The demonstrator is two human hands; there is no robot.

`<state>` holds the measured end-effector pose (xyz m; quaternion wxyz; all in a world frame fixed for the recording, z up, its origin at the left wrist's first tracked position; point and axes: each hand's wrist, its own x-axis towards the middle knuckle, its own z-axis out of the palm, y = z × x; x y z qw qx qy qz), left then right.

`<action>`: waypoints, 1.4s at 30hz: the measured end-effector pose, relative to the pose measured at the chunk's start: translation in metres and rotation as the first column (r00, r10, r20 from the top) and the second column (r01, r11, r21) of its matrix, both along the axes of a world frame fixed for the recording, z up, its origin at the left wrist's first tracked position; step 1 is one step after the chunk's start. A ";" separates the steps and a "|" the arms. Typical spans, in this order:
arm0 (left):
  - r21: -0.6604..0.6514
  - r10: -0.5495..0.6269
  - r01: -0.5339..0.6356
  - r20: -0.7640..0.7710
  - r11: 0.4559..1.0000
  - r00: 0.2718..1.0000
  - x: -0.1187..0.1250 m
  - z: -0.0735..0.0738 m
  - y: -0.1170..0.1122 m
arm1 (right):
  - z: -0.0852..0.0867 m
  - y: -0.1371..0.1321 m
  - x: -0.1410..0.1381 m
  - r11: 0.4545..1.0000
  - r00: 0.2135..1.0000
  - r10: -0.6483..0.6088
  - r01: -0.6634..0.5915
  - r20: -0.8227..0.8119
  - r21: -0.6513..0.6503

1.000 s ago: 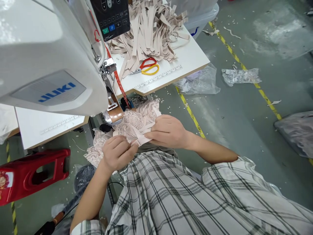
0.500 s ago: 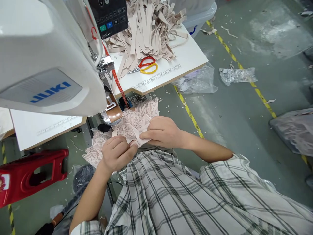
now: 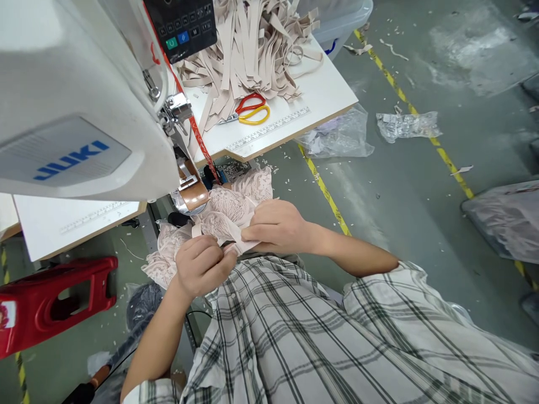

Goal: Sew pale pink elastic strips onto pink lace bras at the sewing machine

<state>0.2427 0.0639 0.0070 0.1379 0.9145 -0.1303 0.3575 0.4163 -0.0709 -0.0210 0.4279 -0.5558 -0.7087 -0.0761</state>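
Observation:
A pale pink lace garment [image 3: 229, 207] lies bunched under the presser foot [image 3: 191, 193] of a white JUKI sewing machine [image 3: 76, 112]. My left hand [image 3: 202, 264] is closed, pinching the garment's near edge together with a beige strap [image 3: 240, 245]. My right hand [image 3: 280, 227] is closed over the same edge from the right, fingers pressed on the strap and lace. The two hands nearly touch, just in front of my plaid shirt.
A pile of beige straps [image 3: 256, 50] and red-and-yellow scissors [image 3: 250, 109] lie on the white table [image 3: 324, 95]. The machine's control panel [image 3: 183, 25] is above. A red stool [image 3: 50, 303] stands at the left. Plastic bags [image 3: 406, 124] lie on the green floor by a yellow line.
Both hands stay on the lace and strap with only small finger shifts. The view has drifted slightly.

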 end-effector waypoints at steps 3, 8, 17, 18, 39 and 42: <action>0.005 -0.001 0.001 -0.001 1.000 1.000 0.000 0.001 -0.001 | 0.000 0.000 -0.002 1.000 1.000 0.009 -0.008 -0.023 0.025; 0.008 -0.013 0.013 -0.004 1.000 1.000 0.001 0.006 -0.001 | 0.000 -0.001 -0.006 1.000 0.997 0.024 -0.024 -0.077 0.005; 0.034 -0.014 0.014 -0.008 0.999 1.000 -0.002 0.007 -0.002 | -0.001 -0.002 -0.002 0.998 0.997 0.062 -0.062 -0.042 0.007; 0.033 -0.010 0.010 -0.011 0.999 1.000 -0.002 0.007 -0.002 | -0.001 -0.001 -0.002 0.997 0.997 0.075 -0.075 -0.026 0.012; -0.004 -0.025 0.025 -0.028 1.000 0.999 0.000 0.007 -0.002 | -0.006 0.001 0.002 0.989 0.989 0.133 -0.129 -0.056 0.079; -0.002 -0.031 0.031 -0.035 1.000 0.999 0.000 0.007 -0.002 | -0.008 0.000 0.003 0.990 0.990 0.133 -0.131 -0.045 0.049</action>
